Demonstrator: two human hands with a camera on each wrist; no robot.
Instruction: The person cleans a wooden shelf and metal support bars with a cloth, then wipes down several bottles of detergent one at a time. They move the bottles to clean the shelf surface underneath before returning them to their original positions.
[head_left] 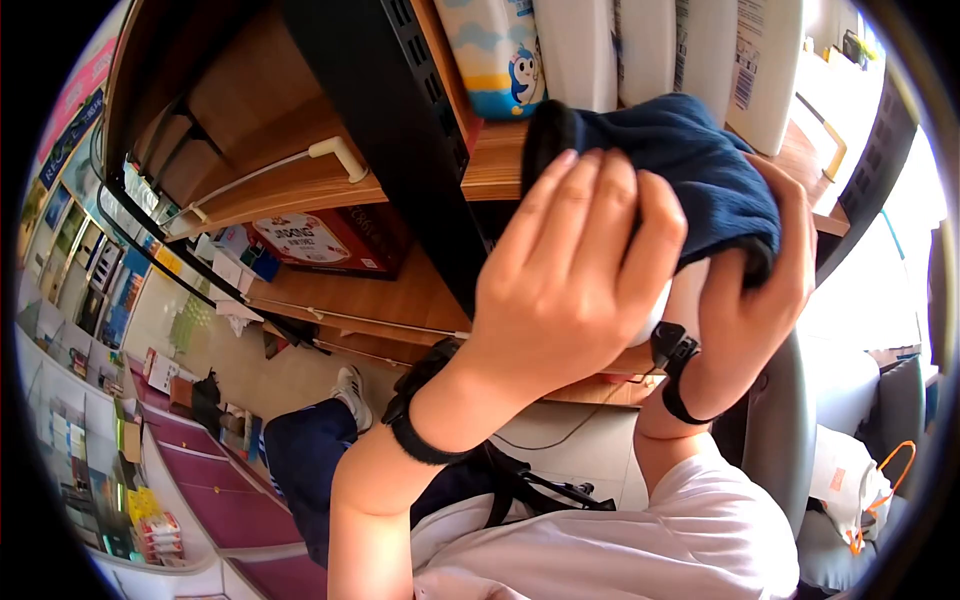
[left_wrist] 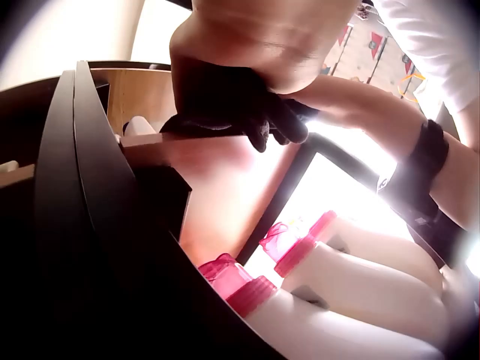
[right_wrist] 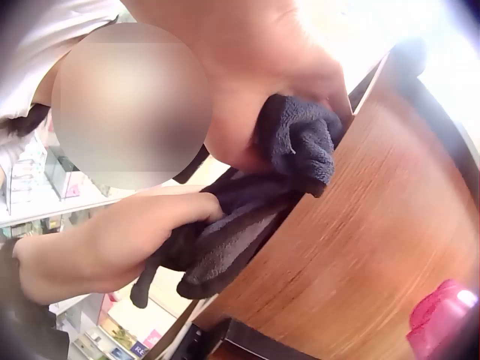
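Note:
A dark blue towel (head_left: pixel 690 150) with a fuzzy, terry-like side is bunched between both hands at the front of a wooden shelf. My left hand (head_left: pixel 570 275) grips its left part, fingers bent over the cloth, with the thumb hidden in the head view. The right hand (head_left: pixel 790 270) holds the right end, thumb below and fingers behind the folds. In the right wrist view, the towel (right_wrist: pixel 300 142) bulges out of the right hand close to the wooden board (right_wrist: pixel 360 217). Seen from the left wrist, the left hand (left_wrist: pixel 262 45) is largely in shadow above the shelf edge.
White bottles (left_wrist: pixel 345 292) with pink caps (left_wrist: pixel 251 296) stand on the shelf beside a blue-and-white pack (head_left: pixel 495 60). A black metal post (head_left: pixel 390 130) divides the shelving. On a lower shelf sits a red box (head_left: pixel 320 240). A grey chair (head_left: pixel 775 440) is at the right.

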